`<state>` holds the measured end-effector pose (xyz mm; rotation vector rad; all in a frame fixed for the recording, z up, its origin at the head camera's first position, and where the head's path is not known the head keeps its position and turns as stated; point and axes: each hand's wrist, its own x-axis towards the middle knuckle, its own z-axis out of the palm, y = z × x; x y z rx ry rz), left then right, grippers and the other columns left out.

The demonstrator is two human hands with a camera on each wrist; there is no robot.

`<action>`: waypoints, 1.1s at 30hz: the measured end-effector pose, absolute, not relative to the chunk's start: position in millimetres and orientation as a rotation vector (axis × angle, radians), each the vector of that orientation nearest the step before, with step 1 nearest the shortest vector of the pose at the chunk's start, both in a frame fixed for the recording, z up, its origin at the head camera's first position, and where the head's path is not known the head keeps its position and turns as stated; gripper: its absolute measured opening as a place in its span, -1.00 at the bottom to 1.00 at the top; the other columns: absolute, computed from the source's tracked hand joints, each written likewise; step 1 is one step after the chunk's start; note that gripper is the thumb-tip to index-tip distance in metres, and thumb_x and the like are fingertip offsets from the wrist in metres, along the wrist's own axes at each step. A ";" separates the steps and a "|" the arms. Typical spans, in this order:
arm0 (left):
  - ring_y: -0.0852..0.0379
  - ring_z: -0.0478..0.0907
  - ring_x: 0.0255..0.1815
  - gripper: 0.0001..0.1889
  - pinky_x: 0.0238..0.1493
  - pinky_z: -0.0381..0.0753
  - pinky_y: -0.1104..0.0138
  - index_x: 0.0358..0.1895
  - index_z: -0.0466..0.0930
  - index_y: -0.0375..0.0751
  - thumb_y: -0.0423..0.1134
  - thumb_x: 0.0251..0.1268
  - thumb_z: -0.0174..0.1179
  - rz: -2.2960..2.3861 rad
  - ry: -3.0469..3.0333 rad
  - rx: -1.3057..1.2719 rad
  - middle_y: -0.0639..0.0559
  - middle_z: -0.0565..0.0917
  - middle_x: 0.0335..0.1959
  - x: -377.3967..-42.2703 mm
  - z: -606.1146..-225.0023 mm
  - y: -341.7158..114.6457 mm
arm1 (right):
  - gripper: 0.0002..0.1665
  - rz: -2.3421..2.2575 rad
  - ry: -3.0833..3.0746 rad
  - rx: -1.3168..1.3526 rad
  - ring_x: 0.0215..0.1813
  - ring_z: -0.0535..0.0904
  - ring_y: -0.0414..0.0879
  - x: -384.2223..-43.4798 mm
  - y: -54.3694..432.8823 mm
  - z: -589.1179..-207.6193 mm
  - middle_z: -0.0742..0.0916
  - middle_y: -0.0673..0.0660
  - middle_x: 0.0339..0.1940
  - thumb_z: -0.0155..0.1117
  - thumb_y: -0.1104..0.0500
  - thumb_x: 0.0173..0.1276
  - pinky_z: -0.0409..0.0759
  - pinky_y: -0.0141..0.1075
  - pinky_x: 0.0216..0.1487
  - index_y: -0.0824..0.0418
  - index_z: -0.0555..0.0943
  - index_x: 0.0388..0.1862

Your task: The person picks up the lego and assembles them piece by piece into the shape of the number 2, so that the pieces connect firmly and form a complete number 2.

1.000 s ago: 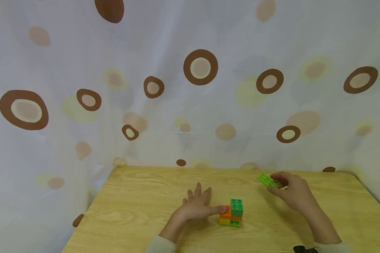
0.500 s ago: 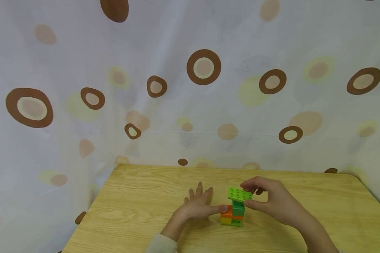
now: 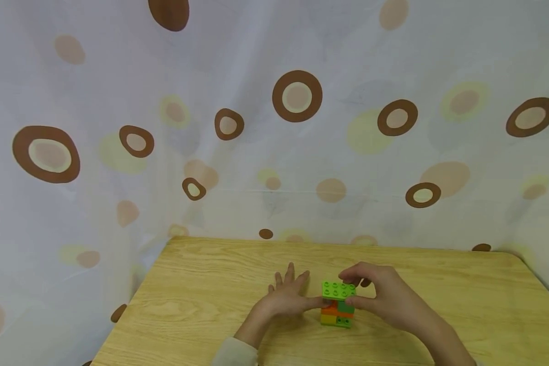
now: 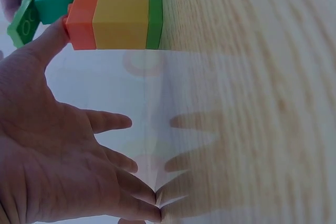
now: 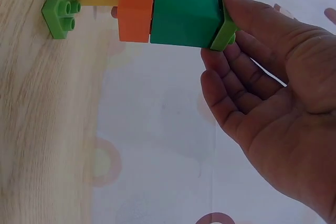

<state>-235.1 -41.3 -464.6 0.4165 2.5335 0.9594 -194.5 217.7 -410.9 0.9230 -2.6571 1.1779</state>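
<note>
A small stack of toy building bricks stands on the table. At its bottom lies a light green plate [image 5: 59,11], with a yellow brick [image 4: 122,22] on it. An orange brick [image 4: 85,17] spans above, carrying a darker green brick [image 5: 186,14]. My right hand [image 3: 386,297] pinches a second light green plate [image 3: 334,291] between thumb and fingers, right at the green brick's top. That plate's left end reaches over my left thumb and looks slightly raised in the left wrist view. My left hand [image 3: 281,301] has its fingers spread, the thumb pressing the orange brick's studded top.
The wood-grain table [image 3: 201,284] runs back to a pale curtain [image 3: 238,168] printed with brown and beige circles. The curtain also hangs along both sides.
My right hand has brought the light green plate from the back right, leftward and down onto the top of the stack. The left hand keeps its thumb on the orange brick.
</note>
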 end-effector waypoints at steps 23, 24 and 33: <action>-0.59 -0.37 0.66 0.11 0.52 -0.24 -0.49 0.70 0.16 -0.10 0.47 0.24 0.30 0.991 2.533 0.381 -0.34 -0.25 0.74 -233.5 -460.5 -40.5 | -0.60 1.120 -2.700 0.883 -0.03 0.66 -0.22 -190.7 208.4 -410.9 0.76 -0.21 -0.02 0.63 0.17 0.26 0.68 -0.24 0.03 0.02 0.73 0.06; -0.59 -0.36 0.66 0.11 0.52 -0.23 -0.49 0.70 0.16 -0.10 0.47 0.24 0.30 0.989 2.536 0.385 -0.33 -0.24 0.74 -233.9 -460.6 -40.5 | -0.60 1.120 -2.698 0.886 -0.03 0.66 -0.22 -191.2 208.5 -411.0 0.76 -0.21 -0.02 0.63 0.17 0.26 0.68 -0.22 0.03 0.02 0.73 0.06; -0.46 -0.46 0.70 -0.08 0.49 -0.29 -0.52 0.74 0.01 -0.13 0.35 0.57 0.04 1.167 2.368 0.474 -0.27 -0.42 0.74 -238.8 -456.3 -55.9 | -0.54 1.181 -2.730 0.867 -0.11 0.70 -0.24 -194.8 220.4 -408.0 0.81 -0.13 -0.06 0.56 0.01 0.36 0.71 -0.26 -0.06 0.10 0.69 0.18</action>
